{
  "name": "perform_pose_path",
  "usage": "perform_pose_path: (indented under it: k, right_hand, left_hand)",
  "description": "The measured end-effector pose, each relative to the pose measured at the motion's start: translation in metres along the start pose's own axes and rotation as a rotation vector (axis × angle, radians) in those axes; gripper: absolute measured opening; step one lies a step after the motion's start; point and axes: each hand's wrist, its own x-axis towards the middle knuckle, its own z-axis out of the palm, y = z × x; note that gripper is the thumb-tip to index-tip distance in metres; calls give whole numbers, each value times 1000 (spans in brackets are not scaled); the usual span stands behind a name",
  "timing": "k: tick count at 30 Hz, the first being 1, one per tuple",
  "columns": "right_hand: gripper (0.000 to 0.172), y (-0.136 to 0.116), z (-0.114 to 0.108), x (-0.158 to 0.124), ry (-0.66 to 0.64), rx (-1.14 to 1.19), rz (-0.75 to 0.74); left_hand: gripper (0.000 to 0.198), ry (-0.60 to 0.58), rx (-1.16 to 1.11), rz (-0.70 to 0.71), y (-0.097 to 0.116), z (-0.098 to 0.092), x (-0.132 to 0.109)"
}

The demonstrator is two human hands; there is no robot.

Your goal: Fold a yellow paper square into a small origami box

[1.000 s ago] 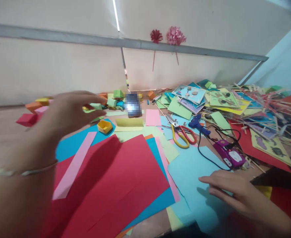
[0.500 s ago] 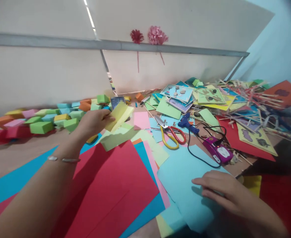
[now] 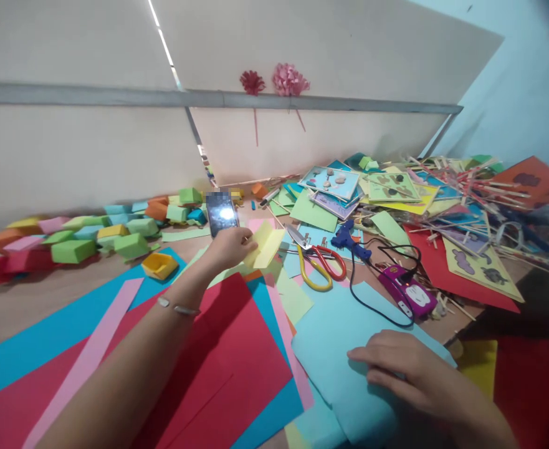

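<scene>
My left hand [image 3: 231,247] is closed on a creased piece of yellow paper [image 3: 268,244], held over the pile of paper in the middle of the table. Just behind that hand lies a phone [image 3: 219,209] with a lit glare on its screen. Over a light blue sheet of paper [image 3: 334,340] at the right, my right hand [image 3: 398,368] hovers or rests with its fingers stretched out; whether it touches the sheet I cannot tell. Scissors [image 3: 315,254] with one yellow and one red handle lie partly open right of the yellow paper. Red paper [image 3: 227,337] spreads under my left forearm.
Folded paper boxes [image 3: 73,251] in several colours line the back left, and a yellow one [image 3: 159,266] sits nearer. A blue glue gun [image 3: 349,240] and its cable lie beside a purple power strip [image 3: 407,292]. Picture cards [image 3: 333,181] and sticks are heaped at the back right.
My left hand has moved right with the yellow paper, towards the scissors. More of the phone and the yellow paper box now shows. The right hand stays over the light blue sheet.
</scene>
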Motion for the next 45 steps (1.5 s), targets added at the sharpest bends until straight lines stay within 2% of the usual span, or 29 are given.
perform_pose_path:
  k: [5,11,17,22,24,26,29,30,31,32,34,37,39,40,43,45]
  right_hand:
    - [50,0,0,3,-20,30,21]
    - [56,0,0,8,-43,87,-21]
    - [54,-2,3,7,-35,92,-16]
    - [45,-4,-4,6,5,116,1]
    - [37,-4,-9,10,76,182,40]
    - [40,-5,-13,19,234,288,139]
    - [82,-9,-10,44,519,576,300]
    - [92,-12,-7,54,552,713,322]
    - [95,-16,-3,65,558,846,322]
    - [92,-20,1,74,514,975,313]
    - [73,-28,9,91,422,1203,329]
    - [51,-38,14,105,267,1447,416]
    - [46,-42,13,110,149,1540,447]
    - [45,-43,13,111,96,1561,446]
    - [43,-44,10,117,15,1532,439]
    - [48,-43,10,120,30,1460,452]
  left_hand:
    - [11,-151,-84,1,8,2,-5]
    - [15,-226,-126,54,6,-3,-9]
    - [16,-183,-104,61,8,-3,-13]
    - [18,-125,-87,75,15,-7,-25]
    - [20,-72,-60,125,20,-10,-36]
    - [24,14,-10,201,26,-10,-50]
    - [28,132,9,313,36,-4,-75]
    - [29,152,-23,352,38,0,-83]
    - [29,157,-74,389,41,2,-90]
    - [29,140,-136,412,43,5,-97]
    - [25,34,-309,398,44,8,-107]
    - [25,-331,-761,259,39,8,-116]
    - [37,-582,-1078,151,32,8,-117]
    - [42,-652,-1181,113,28,8,-117]
    - [47,-716,-1309,84,20,11,-119]
    - [44,-740,-1308,102,18,15,-123]
